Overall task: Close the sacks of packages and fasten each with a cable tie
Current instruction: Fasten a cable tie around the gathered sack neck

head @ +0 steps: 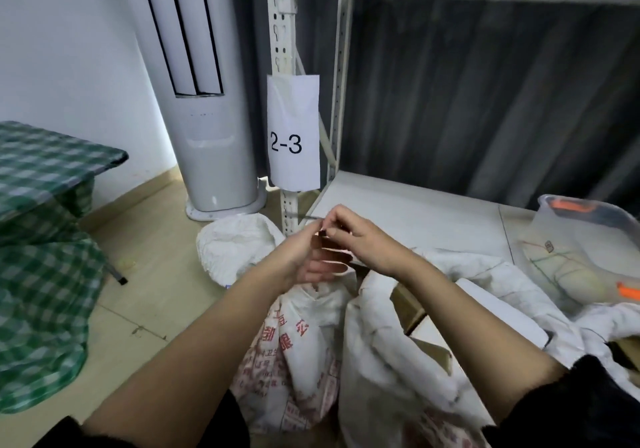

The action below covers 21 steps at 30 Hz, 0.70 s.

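Over the gathered neck of the printed sack (294, 340) by the shelf's front-left corner, both hands – left hand (304, 257), right hand (360, 239) – pinch a thin cable tie (311, 218); fingers curled. Next move, I'd guess – threading it.
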{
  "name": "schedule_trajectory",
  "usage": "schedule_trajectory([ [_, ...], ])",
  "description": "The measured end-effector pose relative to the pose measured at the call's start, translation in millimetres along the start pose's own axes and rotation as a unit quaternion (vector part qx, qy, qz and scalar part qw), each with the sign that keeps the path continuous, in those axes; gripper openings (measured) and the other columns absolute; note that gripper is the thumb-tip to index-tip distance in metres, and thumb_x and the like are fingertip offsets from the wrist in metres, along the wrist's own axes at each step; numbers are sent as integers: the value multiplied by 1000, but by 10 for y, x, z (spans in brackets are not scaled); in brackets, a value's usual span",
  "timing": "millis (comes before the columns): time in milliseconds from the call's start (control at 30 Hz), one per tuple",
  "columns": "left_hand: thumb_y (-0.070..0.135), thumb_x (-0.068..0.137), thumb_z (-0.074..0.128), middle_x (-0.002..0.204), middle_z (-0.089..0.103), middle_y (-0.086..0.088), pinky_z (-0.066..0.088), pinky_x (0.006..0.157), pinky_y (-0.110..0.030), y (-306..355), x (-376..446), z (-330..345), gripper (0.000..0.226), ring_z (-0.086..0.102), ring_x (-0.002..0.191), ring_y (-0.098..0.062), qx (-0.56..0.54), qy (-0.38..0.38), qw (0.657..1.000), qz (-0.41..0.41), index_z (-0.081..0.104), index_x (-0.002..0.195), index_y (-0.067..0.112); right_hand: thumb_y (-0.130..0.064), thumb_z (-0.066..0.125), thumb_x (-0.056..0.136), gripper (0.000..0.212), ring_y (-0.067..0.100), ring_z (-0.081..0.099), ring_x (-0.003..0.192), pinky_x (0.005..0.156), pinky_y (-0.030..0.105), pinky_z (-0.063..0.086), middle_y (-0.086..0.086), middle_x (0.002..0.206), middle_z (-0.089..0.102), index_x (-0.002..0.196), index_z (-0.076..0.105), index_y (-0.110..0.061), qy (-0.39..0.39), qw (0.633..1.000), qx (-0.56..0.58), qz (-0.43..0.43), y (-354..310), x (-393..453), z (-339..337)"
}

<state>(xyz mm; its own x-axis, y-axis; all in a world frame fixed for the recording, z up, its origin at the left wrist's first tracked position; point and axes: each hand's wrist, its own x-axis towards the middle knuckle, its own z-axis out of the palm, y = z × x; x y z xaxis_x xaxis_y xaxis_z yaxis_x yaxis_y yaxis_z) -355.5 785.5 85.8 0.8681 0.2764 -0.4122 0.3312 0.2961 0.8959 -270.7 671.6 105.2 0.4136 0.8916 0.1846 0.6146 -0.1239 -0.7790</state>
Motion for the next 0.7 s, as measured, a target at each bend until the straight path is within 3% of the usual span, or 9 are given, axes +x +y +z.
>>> schedule_trajectory([
  [33, 42, 98, 38, 67, 68, -3, 54, 58, -28, 98, -14, 79, 40, 64, 58, -17, -25, -13, 1000, -2, 64, 87, 14, -9, 48, 95, 12, 13, 48, 83, 75, 30, 41, 1, 90, 52, 86, 47, -17, -34, 990, -134, -33, -77, -52, -52],
  [100, 39, 95, 48, 65, 63, -5, 46, 54, -25, 239, -9, 210, 32, 59, 59, -17, -31, -2, 1000, 3, 62, 80, 15, -14, 50, 90, 5, 19, 50, 91, 75, 37, 39, 3, 95, 55, 85, 49, -17, -62, 940, -322, -93, -176, -154, -104],
  [200, 25, 95, 54, 57, 58, -2, 38, 44, -19, 342, 14, 411, 22, 52, 47, -14, 18, 31, 997, 61, 58, 77, 14, -21, 52, 86, 13, 26, 52, 96, 74, 37, 39, 8, 100, 61, 93, 60, -13, -35, 886, -436, -156, -226, -353, -250],
  [267, 17, 95, 50, 58, 58, -3, 39, 45, -20, 399, 4, 536, 23, 54, 49, -15, -11, 18, 997, 70, 57, 74, 13, -24, 53, 88, 16, 28, 55, 93, 69, 37, 41, 9, 106, 59, 96, 62, -12, -5, 870, -457, -184, -222, -478, -364],
  [367, 14, 92, 49, 67, 60, -4, 48, 56, -25, 482, -61, 784, 21, 58, 64, -17, -32, -13, 997, 71, 62, 75, 12, -31, 52, 94, 14, 17, 56, 79, 64, 33, 45, -4, 115, 52, 100, 58, -20, 118, 910, -376, -127, -247, -738, -542],
  [467, 22, 97, 49, 86, 71, -3, 53, 73, -30, 546, -116, 1040, 24, 66, 84, -17, -50, -22, 996, 69, 67, 85, 12, -38, 51, 96, 8, 9, 57, 75, 66, 32, 48, -12, 98, 55, 95, 52, -29, 293, 927, -227, 64, -160, -905, -728],
  [533, 23, 98, 47, 97, 71, -1, 52, 82, -33, 575, -118, 1263, 27, 65, 93, -17, -49, -52, 995, 69, 71, 89, 15, -40, 53, 95, 14, 9, 59, 84, 75, 33, 52, -11, 95, 61, 97, 55, -26, 291, 935, -134, 151, -34, -999, -888],
  [600, 26, 99, 45, 100, 70, 2, 47, 89, -33, 576, -76, 1469, 30, 62, 96, -15, -42, -75, 994, 66, 72, 92, 18, -33, 56, 95, 15, 11, 60, 88, 79, 30, 51, -6, 94, 65, 98, 63, -20, 252, 954, -48, 154, 62, -1121, -991],
  [700, 28, 100, 42, 102, 69, 3, 46, 95, -33, 554, 64, 1833, 32, 61, 94, -14, -42, -99, 992, 69, 72, 92, 20, -20, 54, 96, 16, 7, 60, 79, 64, 11, 44, -5, 83, 67, 84, 65, -18, 234, 963, 32, 131, 141, -1370, -1197],
])
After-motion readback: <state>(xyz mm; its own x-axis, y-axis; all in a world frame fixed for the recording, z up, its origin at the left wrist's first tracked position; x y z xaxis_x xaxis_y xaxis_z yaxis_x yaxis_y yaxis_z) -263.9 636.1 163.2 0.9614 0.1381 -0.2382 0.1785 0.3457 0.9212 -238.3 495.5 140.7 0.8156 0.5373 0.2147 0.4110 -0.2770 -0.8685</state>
